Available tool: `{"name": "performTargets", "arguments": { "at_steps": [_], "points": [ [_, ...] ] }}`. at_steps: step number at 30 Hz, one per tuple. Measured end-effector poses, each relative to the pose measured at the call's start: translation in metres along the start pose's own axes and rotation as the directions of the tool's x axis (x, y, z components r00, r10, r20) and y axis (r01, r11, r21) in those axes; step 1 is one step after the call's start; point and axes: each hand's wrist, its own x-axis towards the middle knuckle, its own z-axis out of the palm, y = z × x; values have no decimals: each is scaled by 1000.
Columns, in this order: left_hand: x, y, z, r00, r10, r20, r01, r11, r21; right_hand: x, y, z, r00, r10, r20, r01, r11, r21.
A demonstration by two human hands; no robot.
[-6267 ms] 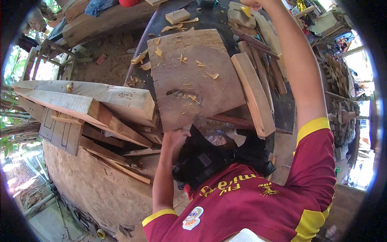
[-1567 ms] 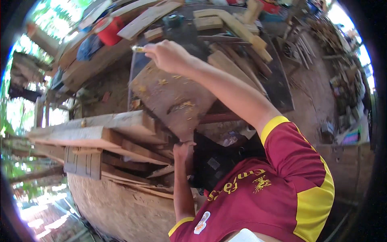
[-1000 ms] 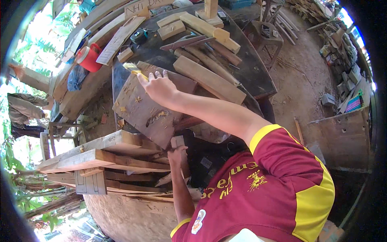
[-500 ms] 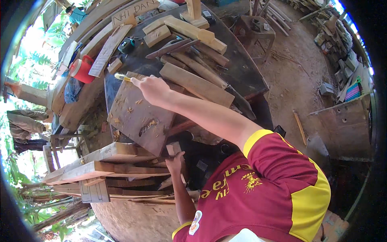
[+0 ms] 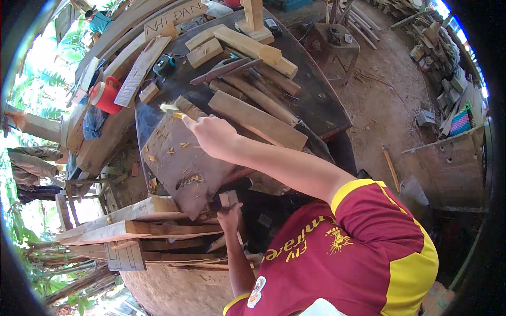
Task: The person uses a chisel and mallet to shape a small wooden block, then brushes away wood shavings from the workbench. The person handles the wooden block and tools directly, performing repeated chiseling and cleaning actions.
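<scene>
My right hand [image 5: 213,136] grips a brush [image 5: 172,109] with pale bristles and a yellow handle. It is over the far edge of a brown wooden board [image 5: 174,150] that bears several curled shavings and a dark carved-looking hollow near its near end. Whether the bristles touch anything is hard to tell. Low beside the board's near corner, my left hand [image 5: 230,217] is closed around a small wooden block [image 5: 228,198], held upright by my legs; its lower part is hidden by the fingers.
Wood pieces, including a long block [image 5: 258,120], lie on the dark table [image 5: 321,100]. At the far left are a tape measure [image 5: 164,65] and a red jug [image 5: 105,96]. Stacked planks [image 5: 132,229] stand to my left. A stool [image 5: 333,45] is beyond the table.
My right hand and the brush have shifted slightly right and down, and the bristles now show more fully. My left hand still holds the block, nearly in place.
</scene>
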Motion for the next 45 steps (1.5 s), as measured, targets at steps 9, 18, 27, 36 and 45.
{"name": "performTargets", "arguments": {
  "at_steps": [9, 18, 27, 36, 45],
  "points": [
    [8, 35, -9, 954, -273, 127, 283, 956, -74, 73, -16, -39, 928, -119, -353, 142, 989, 42],
    [36, -12, 8, 967, -203, 150, 162, 955, 251, 144, -28, 30, 986, -166, -8, 153, 884, 443],
    [35, -1, 9, 958, -248, 142, 231, 965, 126, 156, -26, 38, 935, -254, -247, 259, 966, -13],
    [29, 29, 8, 957, -256, 133, 200, 920, 338, 152, -49, 1, 913, -212, -350, 201, 977, -66],
    [22, 36, 4, 978, -164, 126, 123, 950, 286, 88, -111, -48, 980, 89, 177, -6, 907, -422]
  ]
}}
